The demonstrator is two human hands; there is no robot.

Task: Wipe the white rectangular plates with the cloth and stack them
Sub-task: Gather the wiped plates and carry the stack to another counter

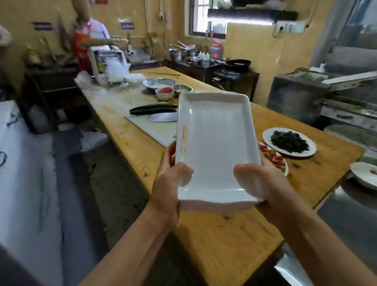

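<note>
plate: white rectangular plate (215,144) held up in the air above the near end of the wooden table (228,243), tilted with its hollow face toward the camera; red print on its left rim; a second white edge shows under its near side, so possibly more than one plate, cannot tell
left hand: left hand (171,186) grips the plate's near left corner at 7 o'clock; thumb over the rim on the inner face, fingers curled behind
right hand: right hand (259,182) grips the near right corner at 5 o'clock; thumb lying on the inner face, fingers under the base
beyond plate, 11 o'clock: white cutting board (155,128) carrying two cucumbers (153,108) and a cleaver (162,117); further off, a small bowl of red (164,91) and metal bowls (158,83)
right of plate, 3 o'clock: round plate of dark greens (289,142); just beside it a dish of chopped red and green (275,157), partly hidden by the right hand
far right, 4 o'clock: small white dish (374,175) on a steel counter (366,229)
far end, 12 o'clock: a person in a red apron (85,45), blurred
</note>
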